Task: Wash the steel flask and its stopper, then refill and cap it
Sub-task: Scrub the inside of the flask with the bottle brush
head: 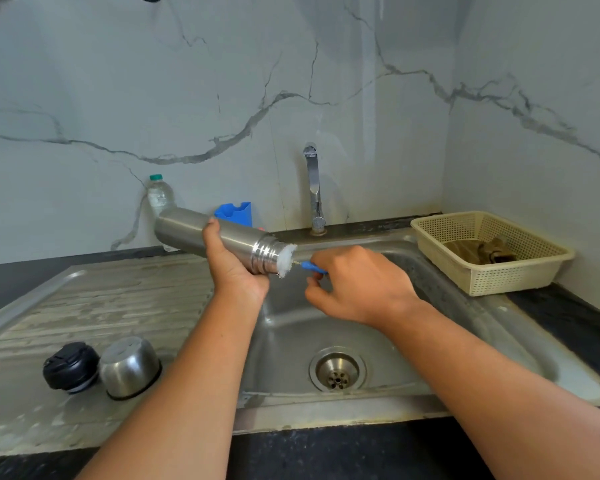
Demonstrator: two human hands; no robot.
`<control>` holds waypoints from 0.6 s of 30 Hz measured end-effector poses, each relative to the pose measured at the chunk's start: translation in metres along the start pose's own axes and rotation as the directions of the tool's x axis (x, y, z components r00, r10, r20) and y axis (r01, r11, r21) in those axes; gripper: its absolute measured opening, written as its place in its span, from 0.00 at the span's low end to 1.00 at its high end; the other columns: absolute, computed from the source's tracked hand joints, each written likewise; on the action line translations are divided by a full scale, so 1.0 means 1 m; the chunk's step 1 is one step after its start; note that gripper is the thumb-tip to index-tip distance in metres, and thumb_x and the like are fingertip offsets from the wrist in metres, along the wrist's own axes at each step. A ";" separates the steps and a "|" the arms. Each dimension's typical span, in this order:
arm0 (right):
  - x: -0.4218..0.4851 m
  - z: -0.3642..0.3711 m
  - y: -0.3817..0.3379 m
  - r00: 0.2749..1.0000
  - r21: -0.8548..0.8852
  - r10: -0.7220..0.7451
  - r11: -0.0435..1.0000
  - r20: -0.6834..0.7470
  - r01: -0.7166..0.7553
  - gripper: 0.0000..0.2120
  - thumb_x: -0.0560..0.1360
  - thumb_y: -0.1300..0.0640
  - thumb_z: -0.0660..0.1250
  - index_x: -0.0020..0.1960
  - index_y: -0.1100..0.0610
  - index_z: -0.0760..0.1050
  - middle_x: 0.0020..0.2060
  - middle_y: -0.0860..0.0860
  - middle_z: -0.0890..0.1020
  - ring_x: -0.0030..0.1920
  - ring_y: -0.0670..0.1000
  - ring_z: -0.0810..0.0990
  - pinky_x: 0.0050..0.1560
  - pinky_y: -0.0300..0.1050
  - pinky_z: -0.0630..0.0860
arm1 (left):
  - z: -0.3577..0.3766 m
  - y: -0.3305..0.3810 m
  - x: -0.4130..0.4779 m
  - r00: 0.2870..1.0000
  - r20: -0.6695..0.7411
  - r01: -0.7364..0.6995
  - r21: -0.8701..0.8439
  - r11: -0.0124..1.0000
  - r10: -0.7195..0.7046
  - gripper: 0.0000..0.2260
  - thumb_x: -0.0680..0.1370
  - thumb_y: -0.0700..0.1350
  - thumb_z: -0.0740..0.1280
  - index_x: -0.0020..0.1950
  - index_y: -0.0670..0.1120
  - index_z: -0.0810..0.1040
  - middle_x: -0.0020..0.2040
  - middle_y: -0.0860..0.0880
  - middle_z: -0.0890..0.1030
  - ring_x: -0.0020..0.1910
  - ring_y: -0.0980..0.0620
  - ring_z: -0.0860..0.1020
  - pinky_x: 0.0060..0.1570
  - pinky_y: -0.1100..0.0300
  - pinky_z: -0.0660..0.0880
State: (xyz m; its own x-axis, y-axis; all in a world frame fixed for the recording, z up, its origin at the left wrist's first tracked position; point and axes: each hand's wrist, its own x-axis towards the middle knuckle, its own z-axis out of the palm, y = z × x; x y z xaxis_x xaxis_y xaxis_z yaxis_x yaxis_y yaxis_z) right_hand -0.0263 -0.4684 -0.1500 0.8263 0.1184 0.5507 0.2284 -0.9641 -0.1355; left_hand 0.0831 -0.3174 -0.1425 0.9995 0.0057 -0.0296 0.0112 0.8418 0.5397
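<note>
Over the steel sink (413,258), our left hand (234,268) grips the cylindrical brushed-steel flask (201,235) nearly level; our right hand (355,285) pinches the blue-handled white bottle brush (288,261) at its mouth. We should twist while stroking deep.

Left hand (236,271) and right hand (357,289) bare; forearms uncovered as far as the view shows.

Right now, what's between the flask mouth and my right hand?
In the head view, a brush: white bristles fill the flask mouth and its blue handle runs to the right hand.
</note>
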 end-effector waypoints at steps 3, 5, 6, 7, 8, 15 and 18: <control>0.000 0.000 -0.003 0.999 -0.004 -0.003 1.000 -0.034 0.003 0.12 0.76 0.44 0.61 0.43 0.51 0.74 0.33 0.48 0.76 0.35 0.56 0.77 0.34 0.48 0.75 | 0.000 -0.003 0.001 1.000 0.008 -0.022 -0.006 1.000 0.022 0.22 0.78 0.60 0.70 0.60 0.44 0.77 0.41 0.44 0.82 0.36 0.46 0.83 0.41 0.52 0.82; 0.003 0.003 -0.009 1.000 0.029 0.004 1.000 -0.019 -0.004 0.12 0.76 0.44 0.61 0.46 0.52 0.75 0.36 0.48 0.77 0.37 0.57 0.78 0.36 0.49 0.76 | 0.005 -0.011 -0.007 1.000 0.027 -0.002 0.037 0.999 0.001 0.20 0.78 0.60 0.70 0.56 0.44 0.77 0.37 0.44 0.81 0.35 0.45 0.82 0.42 0.52 0.80; 0.004 0.004 -0.009 1.000 0.052 0.023 0.998 -0.019 -0.022 0.11 0.76 0.45 0.61 0.47 0.52 0.74 0.36 0.49 0.77 0.37 0.58 0.78 0.36 0.49 0.76 | 0.007 -0.012 -0.010 0.999 0.042 0.005 0.043 0.999 -0.006 0.20 0.78 0.61 0.70 0.55 0.44 0.77 0.38 0.43 0.81 0.36 0.45 0.82 0.42 0.51 0.80; 0.005 0.005 -0.008 0.999 0.074 0.043 0.996 -0.019 -0.041 0.10 0.77 0.46 0.60 0.46 0.52 0.73 0.36 0.49 0.76 0.37 0.58 0.77 0.36 0.49 0.75 | 0.008 -0.012 -0.010 0.999 0.050 0.004 0.053 0.999 -0.007 0.21 0.77 0.61 0.71 0.56 0.44 0.77 0.41 0.43 0.81 0.38 0.44 0.82 0.42 0.51 0.81; 0.006 0.005 -0.006 0.998 0.092 0.057 0.994 -0.018 -0.055 0.10 0.78 0.47 0.59 0.44 0.52 0.72 0.36 0.49 0.76 0.37 0.59 0.77 0.35 0.49 0.74 | 0.009 -0.011 -0.009 0.998 0.055 0.006 0.062 0.998 -0.009 0.21 0.77 0.61 0.71 0.57 0.45 0.78 0.43 0.43 0.82 0.40 0.44 0.83 0.42 0.51 0.81; 0.005 0.012 0.006 0.993 -0.057 0.098 0.993 -0.072 -0.102 0.13 0.83 0.48 0.55 0.55 0.52 0.76 0.48 0.51 0.80 0.43 0.60 0.80 0.38 0.49 0.71 | 0.010 -0.019 -0.007 0.957 -0.271 -0.018 0.306 0.952 0.105 0.34 0.75 0.68 0.72 0.69 0.45 0.69 0.58 0.47 0.82 0.49 0.49 0.85 0.48 0.51 0.85; 0.007 0.016 0.006 0.993 -0.123 0.076 0.989 -0.090 -0.087 0.14 0.85 0.49 0.55 0.61 0.52 0.76 0.51 0.51 0.81 0.46 0.59 0.81 0.38 0.49 0.71 | 0.012 -0.016 -0.005 0.955 -0.276 -0.025 0.296 0.955 0.110 0.33 0.76 0.69 0.69 0.69 0.46 0.73 0.61 0.46 0.81 0.50 0.49 0.85 0.42 0.55 0.85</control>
State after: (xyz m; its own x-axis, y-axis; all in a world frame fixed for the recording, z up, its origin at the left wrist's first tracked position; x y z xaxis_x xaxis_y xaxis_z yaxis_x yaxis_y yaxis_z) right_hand -0.0104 -0.4698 -0.1602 0.7916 0.0228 0.6106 0.0908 -0.9926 -0.0806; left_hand 0.0780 -0.3373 -0.1404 0.9479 0.2472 -0.2010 -0.0055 0.6436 0.7654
